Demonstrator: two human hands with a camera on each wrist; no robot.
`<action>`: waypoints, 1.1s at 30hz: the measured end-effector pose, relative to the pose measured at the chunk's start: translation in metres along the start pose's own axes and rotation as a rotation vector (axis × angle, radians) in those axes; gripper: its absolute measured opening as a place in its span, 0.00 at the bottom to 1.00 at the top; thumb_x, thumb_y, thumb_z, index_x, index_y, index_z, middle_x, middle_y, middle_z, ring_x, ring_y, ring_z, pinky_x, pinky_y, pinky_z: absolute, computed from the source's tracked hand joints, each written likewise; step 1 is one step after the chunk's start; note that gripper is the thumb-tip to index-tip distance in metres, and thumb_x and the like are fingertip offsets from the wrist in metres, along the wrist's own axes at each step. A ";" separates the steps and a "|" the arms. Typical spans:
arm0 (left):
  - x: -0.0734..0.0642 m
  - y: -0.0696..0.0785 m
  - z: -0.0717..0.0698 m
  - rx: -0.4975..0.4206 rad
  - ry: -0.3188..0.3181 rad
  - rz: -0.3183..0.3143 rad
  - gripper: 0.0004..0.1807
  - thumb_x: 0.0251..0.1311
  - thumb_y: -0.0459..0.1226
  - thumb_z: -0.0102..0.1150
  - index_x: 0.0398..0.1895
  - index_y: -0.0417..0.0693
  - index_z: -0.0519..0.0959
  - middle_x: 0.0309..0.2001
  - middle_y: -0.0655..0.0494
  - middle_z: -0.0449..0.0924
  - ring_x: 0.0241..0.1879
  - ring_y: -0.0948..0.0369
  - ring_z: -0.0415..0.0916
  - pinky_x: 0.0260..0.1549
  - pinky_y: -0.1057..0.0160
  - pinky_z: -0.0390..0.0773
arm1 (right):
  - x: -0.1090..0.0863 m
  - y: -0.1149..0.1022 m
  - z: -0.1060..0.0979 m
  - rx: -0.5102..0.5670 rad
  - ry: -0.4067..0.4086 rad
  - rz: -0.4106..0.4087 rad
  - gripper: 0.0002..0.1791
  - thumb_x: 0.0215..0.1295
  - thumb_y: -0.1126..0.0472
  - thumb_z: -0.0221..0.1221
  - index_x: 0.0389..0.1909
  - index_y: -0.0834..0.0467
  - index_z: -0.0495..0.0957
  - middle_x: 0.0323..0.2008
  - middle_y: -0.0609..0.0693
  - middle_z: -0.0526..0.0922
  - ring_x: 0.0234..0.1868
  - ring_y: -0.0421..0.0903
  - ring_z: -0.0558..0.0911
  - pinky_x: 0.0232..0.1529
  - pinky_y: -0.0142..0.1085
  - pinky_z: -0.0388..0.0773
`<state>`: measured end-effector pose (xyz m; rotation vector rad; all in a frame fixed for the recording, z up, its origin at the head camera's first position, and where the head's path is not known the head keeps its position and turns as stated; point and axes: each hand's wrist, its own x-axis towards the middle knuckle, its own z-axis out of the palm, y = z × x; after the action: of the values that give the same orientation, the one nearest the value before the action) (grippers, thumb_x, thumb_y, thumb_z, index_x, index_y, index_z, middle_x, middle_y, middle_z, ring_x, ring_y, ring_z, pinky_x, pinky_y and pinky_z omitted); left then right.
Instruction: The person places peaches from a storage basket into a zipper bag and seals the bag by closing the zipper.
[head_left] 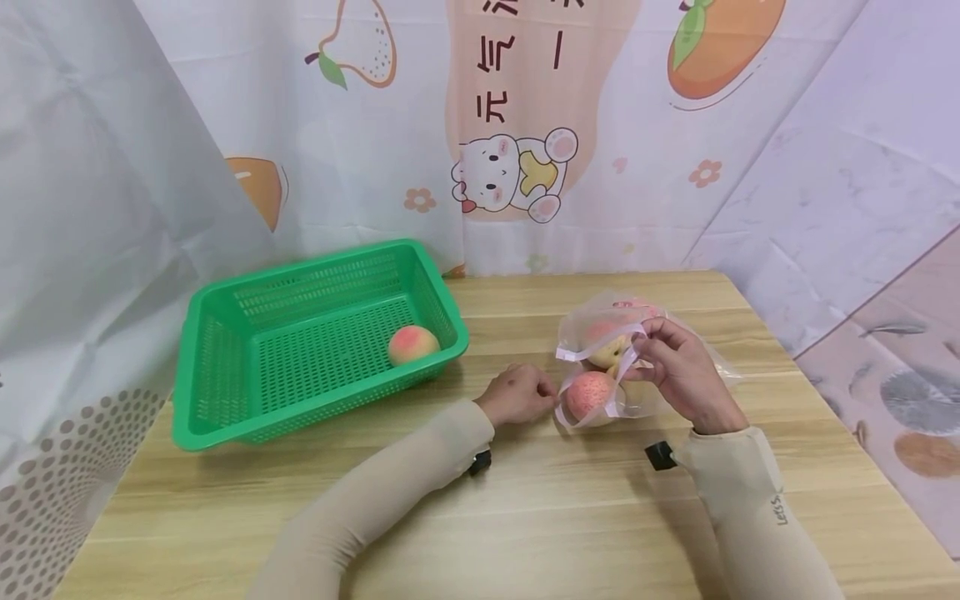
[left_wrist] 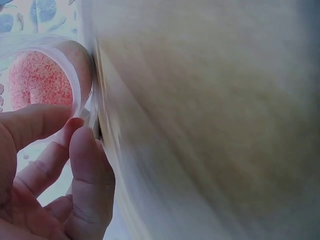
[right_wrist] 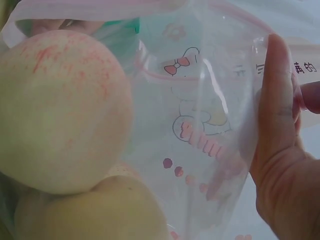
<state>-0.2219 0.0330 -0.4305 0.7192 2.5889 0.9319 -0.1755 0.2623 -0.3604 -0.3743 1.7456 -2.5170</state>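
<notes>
Pinching the clear bag (head_left: pixel 576 333) by its rim, my left grip (head_left: pixel 519 394) and right grip (head_left: pixel 681 368) hold its mouth apart, I judge from here, against collapsing; peaches (head_left: pixel 590 395) inside likely steady it on the surface (head_left: pixel 540 525), right of the green basket (head_left: pixel 330 402).

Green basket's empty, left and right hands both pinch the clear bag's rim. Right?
Not empty: the head view shows one peach in the green basket. Left hand and right hand do both pinch the rim of the clear bag.
</notes>
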 end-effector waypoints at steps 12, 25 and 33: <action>-0.005 0.004 -0.006 -0.135 0.011 -0.072 0.08 0.62 0.38 0.64 0.24 0.53 0.84 0.30 0.63 0.80 0.22 0.67 0.71 0.22 0.70 0.70 | -0.001 -0.007 -0.003 -0.030 -0.002 0.014 0.11 0.73 0.75 0.48 0.36 0.60 0.75 0.35 0.48 0.76 0.35 0.40 0.82 0.35 0.36 0.85; -0.011 0.019 -0.024 -0.195 0.098 0.008 0.06 0.59 0.36 0.63 0.27 0.52 0.88 0.32 0.64 0.82 0.18 0.68 0.66 0.17 0.70 0.64 | 0.000 -0.022 -0.013 0.012 0.020 -0.023 0.15 0.72 0.78 0.44 0.36 0.60 0.76 0.32 0.49 0.80 0.33 0.42 0.83 0.35 0.36 0.85; -0.013 0.029 -0.042 -0.212 0.144 0.056 0.07 0.58 0.36 0.61 0.28 0.51 0.88 0.32 0.63 0.84 0.22 0.68 0.69 0.22 0.70 0.71 | 0.003 -0.033 -0.020 0.044 0.064 -0.060 0.16 0.72 0.78 0.42 0.35 0.62 0.76 0.32 0.50 0.79 0.31 0.42 0.84 0.32 0.35 0.85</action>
<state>-0.2188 0.0238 -0.3784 0.6927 2.5480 1.2967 -0.1799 0.2921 -0.3356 -0.3520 1.7224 -2.6327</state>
